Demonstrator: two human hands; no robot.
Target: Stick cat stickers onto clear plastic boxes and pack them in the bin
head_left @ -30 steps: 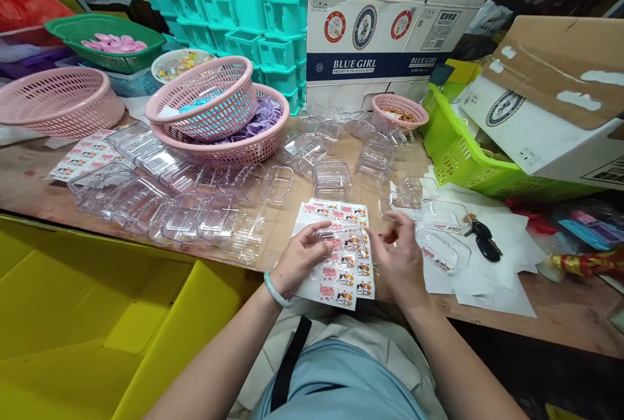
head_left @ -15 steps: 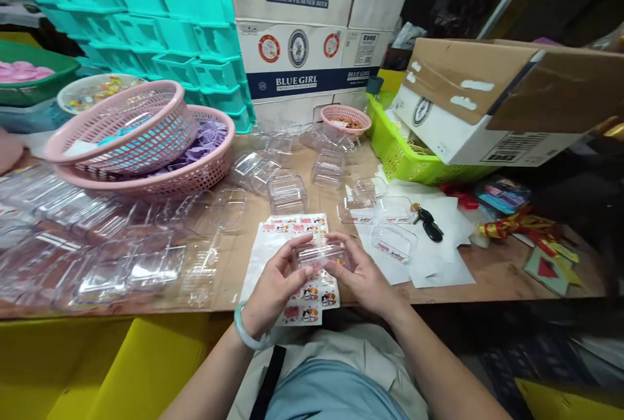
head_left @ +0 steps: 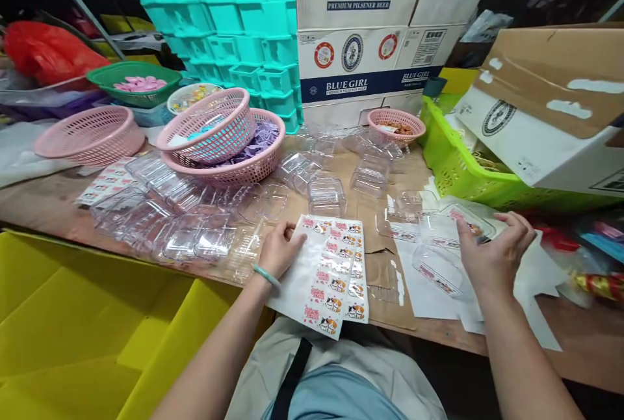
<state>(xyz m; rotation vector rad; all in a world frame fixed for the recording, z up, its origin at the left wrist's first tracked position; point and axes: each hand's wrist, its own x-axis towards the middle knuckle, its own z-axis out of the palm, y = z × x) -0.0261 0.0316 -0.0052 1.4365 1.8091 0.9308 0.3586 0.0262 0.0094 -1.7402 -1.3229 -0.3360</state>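
My left hand (head_left: 281, 249) rests on the left edge of a sheet of cat stickers (head_left: 336, 275) near the table's front edge, fingers curled on the paper. My right hand (head_left: 494, 248) is out to the right, its fingers closed on a clear plastic box with a sticker (head_left: 465, 222), held just above other stickered clear boxes (head_left: 439, 270) lying on white backing paper (head_left: 536, 277). A pale green bangle is on my left wrist.
Many clear plastic boxes (head_left: 166, 212) cover the wooden table (head_left: 49, 202). Pink baskets (head_left: 214, 127), a green basket (head_left: 134, 82), teal crates (head_left: 244, 23), beer cartons (head_left: 361, 36) and a lime crate (head_left: 463, 166) stand behind. A yellow bin (head_left: 88, 322) sits at front left.
My right hand has carried the clear box from over the sticker sheet out to the right. My left hand let go of the box and dropped onto the sheet.
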